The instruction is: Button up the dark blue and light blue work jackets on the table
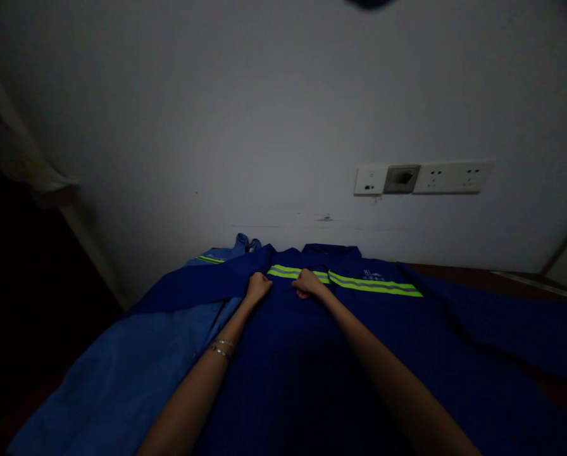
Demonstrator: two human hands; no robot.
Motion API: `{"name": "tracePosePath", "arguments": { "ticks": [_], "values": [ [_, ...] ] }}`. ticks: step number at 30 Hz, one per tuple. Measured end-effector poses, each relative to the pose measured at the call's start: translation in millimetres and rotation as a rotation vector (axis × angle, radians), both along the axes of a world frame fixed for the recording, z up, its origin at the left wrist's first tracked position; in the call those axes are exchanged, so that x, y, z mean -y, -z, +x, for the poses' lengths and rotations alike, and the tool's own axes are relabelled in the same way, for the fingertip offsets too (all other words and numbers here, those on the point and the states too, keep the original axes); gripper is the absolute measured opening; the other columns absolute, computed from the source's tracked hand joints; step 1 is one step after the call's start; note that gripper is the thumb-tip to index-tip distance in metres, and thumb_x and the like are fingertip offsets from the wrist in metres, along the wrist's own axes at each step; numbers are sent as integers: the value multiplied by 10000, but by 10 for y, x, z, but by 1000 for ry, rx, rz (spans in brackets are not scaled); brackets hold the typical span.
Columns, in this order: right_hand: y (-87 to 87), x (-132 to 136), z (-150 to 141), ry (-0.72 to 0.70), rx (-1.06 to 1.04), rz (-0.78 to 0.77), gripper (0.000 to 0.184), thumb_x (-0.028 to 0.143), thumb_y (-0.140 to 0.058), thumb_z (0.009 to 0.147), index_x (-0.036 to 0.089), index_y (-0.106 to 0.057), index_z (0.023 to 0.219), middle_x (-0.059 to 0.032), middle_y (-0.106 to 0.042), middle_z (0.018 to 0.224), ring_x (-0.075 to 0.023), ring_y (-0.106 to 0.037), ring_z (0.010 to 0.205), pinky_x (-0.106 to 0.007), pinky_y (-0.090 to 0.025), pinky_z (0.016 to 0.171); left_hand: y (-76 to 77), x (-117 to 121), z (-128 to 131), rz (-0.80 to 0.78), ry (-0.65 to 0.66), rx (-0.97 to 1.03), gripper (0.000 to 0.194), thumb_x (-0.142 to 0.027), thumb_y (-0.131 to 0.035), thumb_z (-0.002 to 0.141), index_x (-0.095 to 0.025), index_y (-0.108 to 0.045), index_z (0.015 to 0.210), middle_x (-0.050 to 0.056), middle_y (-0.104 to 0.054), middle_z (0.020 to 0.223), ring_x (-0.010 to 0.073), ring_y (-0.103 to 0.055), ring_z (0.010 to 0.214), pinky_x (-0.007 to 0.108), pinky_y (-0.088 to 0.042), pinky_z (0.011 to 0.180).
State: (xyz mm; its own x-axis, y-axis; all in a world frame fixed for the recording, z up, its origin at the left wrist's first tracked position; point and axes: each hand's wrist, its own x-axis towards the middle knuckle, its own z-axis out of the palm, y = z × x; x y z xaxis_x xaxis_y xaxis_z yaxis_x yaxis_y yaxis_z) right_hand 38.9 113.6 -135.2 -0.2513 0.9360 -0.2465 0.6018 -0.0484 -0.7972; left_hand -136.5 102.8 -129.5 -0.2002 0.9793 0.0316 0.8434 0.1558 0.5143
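A dark blue work jacket (pixel 373 323) lies spread out flat, its collar towards the wall and its sleeves out to both sides. A yellow-green reflective band (pixel 378 284) with a grey stripe crosses its chest, below small white lettering. My left hand (pixel 259 287) is closed on the jacket cloth near the left end of the band, beside the left-lying sleeve. Just below the band, my right hand (pixel 308 283) is closed too, fingers curled at the jacket's front; the cloth in its grip is mostly hidden. Two bracelets circle my left wrist.
A lighter blue garment (pixel 122 367) with a similar band lies partly under the jacket on the left. Behind stands a pale wall (pixel 264 126) with a row of socket plates (pixel 447 178). The brown surface's edge (pixel 483 278) shows at right. Deep shadow fills the left side.
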Motion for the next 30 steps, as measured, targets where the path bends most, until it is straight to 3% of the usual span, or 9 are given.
{"name": "tracePosePath", "arguments": {
  "ticks": [8,15,25,30],
  "values": [
    [-24,46,2,-7,-54,-97,293,150,-502,703,134,-504,411,-21,-527,380,-106,-509,359,-180,-424,390,-41,-7,22,-91,-18,19,175,-229,-596,695,-83,-644,611,44,-565,466,122,-529,436,199,-366,469],
    [-29,58,-6,12,-120,-115,317,150,-508,719,142,-493,403,-8,-509,357,-106,-496,361,-194,-434,408,-55,-8,36,-147,-8,92,167,-189,-598,671,-98,-580,533,4,-517,414,81,-451,333,186,-331,397],
    [-74,90,180,16,-334,-163,205,191,-569,737,130,-518,548,33,-536,423,-55,-473,350,-141,-405,380,-119,53,141,-274,-71,567,321,-355,-588,714,-122,-480,521,-34,-441,371,48,-352,298,177,-246,329],
    [-47,84,176,25,-379,-158,224,180,-560,738,123,-512,526,37,-511,398,-46,-451,326,-127,-372,342,-52,97,247,-198,-119,669,241,-232,-651,642,-142,-436,580,-63,-436,393,40,-335,287,172,-208,317]
  ]
}}
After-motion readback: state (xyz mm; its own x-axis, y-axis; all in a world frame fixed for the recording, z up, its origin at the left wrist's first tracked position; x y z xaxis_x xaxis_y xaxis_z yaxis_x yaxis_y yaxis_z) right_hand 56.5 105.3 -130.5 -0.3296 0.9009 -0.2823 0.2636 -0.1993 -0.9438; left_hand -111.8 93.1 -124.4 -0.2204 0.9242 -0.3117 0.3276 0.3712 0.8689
